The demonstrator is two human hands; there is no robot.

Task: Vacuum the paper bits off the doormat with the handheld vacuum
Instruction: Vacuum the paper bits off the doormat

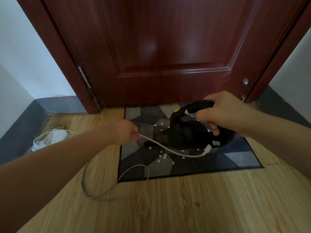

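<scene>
Right hand [225,111] fingers wrapped round handheld vacuum [186,132] handle above doormat [235,158]; left hand [124,132] pinches cord [168,148].

A black vacuum [185,133] with a white cord [170,149] plugged in hangs nozzle-down over a grey patchwork doormat [239,157] scattered with white paper bits [161,156].

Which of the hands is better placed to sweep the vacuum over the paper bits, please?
Right. The right hand already grips the handheld vacuum above the paper bits; the left hand only pinches the white cable.
</scene>
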